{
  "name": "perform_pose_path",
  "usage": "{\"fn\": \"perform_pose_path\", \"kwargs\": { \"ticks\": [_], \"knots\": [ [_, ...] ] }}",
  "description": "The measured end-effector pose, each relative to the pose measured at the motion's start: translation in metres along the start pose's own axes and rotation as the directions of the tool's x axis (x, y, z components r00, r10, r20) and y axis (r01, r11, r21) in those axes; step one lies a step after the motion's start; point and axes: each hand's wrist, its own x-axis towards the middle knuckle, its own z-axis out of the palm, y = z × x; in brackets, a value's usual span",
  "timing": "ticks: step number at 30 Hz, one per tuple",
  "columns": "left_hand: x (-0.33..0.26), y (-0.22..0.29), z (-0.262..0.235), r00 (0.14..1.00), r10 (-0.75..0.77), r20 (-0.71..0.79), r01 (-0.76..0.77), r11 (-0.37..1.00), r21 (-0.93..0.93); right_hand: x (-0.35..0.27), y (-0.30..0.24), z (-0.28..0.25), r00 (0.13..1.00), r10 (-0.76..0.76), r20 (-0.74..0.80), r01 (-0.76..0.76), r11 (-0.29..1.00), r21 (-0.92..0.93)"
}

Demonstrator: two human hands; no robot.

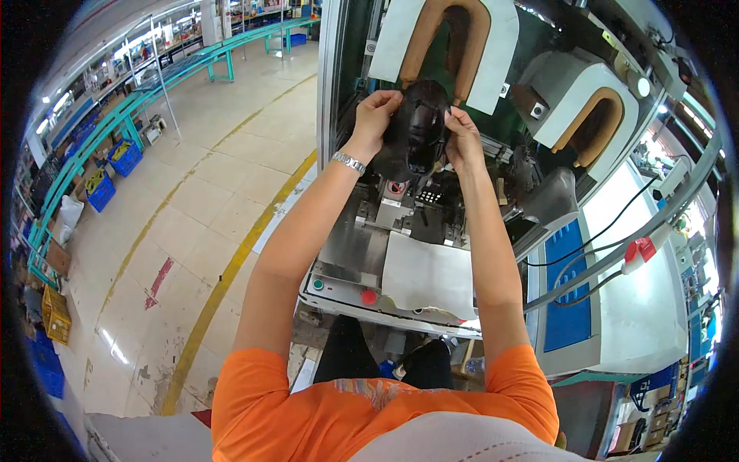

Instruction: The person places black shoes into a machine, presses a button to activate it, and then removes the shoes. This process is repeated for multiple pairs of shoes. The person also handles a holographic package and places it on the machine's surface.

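A black shoe upper (423, 127) is held up in front of the machine, between both of my hands. The fingers of my left hand (375, 119) pinch its left edge, and a metal watch sits on that wrist. On the opposite side, my right hand (463, 137) grips the right edge with thumb and fingers. Just beyond the upper is a white block with a brown U-shaped pad (471, 46). A second brown U-shaped pad (589, 127) is to the right, with a dark rounded metal form (553, 199) below it. The upper hides part of the machine.
A white sheet (427, 271) covers the machine's front ledge, near a red button (369, 297) and a green button (318, 285). A cable with a red connector (639, 251) hangs at right. Leftward, a yellow floor line (223, 281), blue crates (125, 158) and a green-framed conveyor (115, 119).
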Motion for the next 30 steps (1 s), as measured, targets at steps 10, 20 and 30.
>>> {"fn": "perform_pose_path", "kwargs": {
  "ticks": [10, 20, 30],
  "knots": [
    [0.055, -0.022, 0.02, 0.973, -0.039, -0.228, 0.034, 0.999, -0.022, 0.052, 0.008, -0.036, 0.98, 0.11, -0.165, -0.106, 0.994, 0.035],
    [-0.052, 0.002, 0.014, 0.626, 0.763, 0.158, -0.589, 0.33, 0.738, -0.06, 0.04, -0.048, 0.878, 0.438, -0.193, -0.433, 0.899, 0.07],
    [-0.105, 0.069, 0.042, 0.717, 0.304, 0.627, -0.576, -0.247, 0.779, -0.093, 0.122, -0.001, 0.925, 0.341, 0.165, -0.362, 0.669, 0.649]
  ]
}}
